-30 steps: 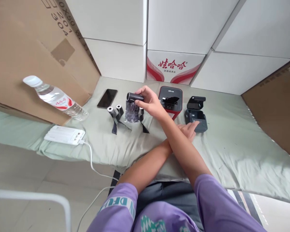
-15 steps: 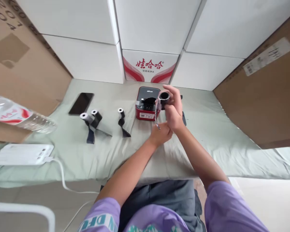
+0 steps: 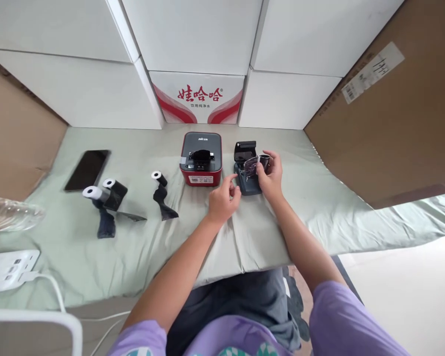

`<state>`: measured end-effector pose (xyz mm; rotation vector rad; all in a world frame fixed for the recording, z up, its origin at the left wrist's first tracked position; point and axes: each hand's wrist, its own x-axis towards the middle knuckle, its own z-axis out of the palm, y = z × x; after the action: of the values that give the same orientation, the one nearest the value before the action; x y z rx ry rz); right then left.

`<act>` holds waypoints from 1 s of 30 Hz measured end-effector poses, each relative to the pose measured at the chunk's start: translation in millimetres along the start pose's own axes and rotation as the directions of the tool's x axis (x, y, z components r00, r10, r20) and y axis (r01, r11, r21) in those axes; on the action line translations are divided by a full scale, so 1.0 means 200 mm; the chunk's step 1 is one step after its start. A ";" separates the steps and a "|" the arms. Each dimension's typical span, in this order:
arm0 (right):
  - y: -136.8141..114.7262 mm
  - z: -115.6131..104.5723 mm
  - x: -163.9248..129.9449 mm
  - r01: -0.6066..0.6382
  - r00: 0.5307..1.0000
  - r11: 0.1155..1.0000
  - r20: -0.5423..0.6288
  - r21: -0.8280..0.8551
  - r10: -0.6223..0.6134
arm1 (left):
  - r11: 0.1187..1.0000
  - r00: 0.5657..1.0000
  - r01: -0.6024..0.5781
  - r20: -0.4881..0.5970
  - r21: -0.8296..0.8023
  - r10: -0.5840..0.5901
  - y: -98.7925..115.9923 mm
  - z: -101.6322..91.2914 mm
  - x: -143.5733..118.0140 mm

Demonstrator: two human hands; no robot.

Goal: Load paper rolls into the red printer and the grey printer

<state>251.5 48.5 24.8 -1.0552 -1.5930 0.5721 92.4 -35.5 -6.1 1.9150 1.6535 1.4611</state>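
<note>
My right hand (image 3: 270, 173) is closed around a small black ribbon roll (image 3: 263, 161), whose loose, shiny end hangs to the left. It holds the roll over a small dark device (image 3: 249, 185) with its black lid (image 3: 245, 150) raised. To the left of the device is my left hand (image 3: 224, 199); it holds nothing, with the index finger stretched toward the device's near left edge. A red and black label printer-like box (image 3: 201, 160) stands just left of that device.
A partly unwound black roll (image 3: 159, 179) and two more rolls, a white-ended roll (image 3: 93, 193) and a dark roll (image 3: 114, 190), stand at left. Beyond them lie a phone (image 3: 88, 169), a plastic bottle (image 3: 13, 212) and a white power strip (image 3: 9, 271). White boxes (image 3: 196, 39) and a carton (image 3: 385, 109) border the cloth.
The view has turned right. My right hand has brought the ribbon roll from in front of the red box to the dark device. My left hand has come away from beneath it, its fingers loosened.
</note>
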 end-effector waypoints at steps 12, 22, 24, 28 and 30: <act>-0.02 0.00 -0.04 0.216 0.964 0.975 0.145 0.054 -0.222 | 0.995 0.989 -0.099 -0.115 -0.011 0.097 -0.01 -0.03 0.03; 0.02 -0.04 0.02 0.275 0.947 0.957 0.196 -0.092 -0.253 | 0.977 0.976 -0.156 -0.129 0.144 0.175 -0.05 -0.02 0.02; 0.06 -0.04 0.02 0.242 0.961 0.963 0.166 -0.119 -0.221 | 0.976 0.974 -0.157 -0.140 0.148 0.178 -0.05 -0.02 0.02; 0.08 -0.04 0.01 0.149 0.987 0.985 0.069 -0.083 -0.144 | 0.978 0.975 -0.160 -0.130 0.133 0.177 -0.03 -0.01 0.02; 0.07 -0.04 0.02 0.101 0.995 0.995 0.023 -0.019 -0.101 | 0.981 0.980 -0.153 -0.106 0.121 0.166 -0.03 -0.01 0.02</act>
<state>264.2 57.0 17.1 -0.9798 -1.6641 0.5021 86.9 -31.3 -6.5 2.1049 1.6990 1.5982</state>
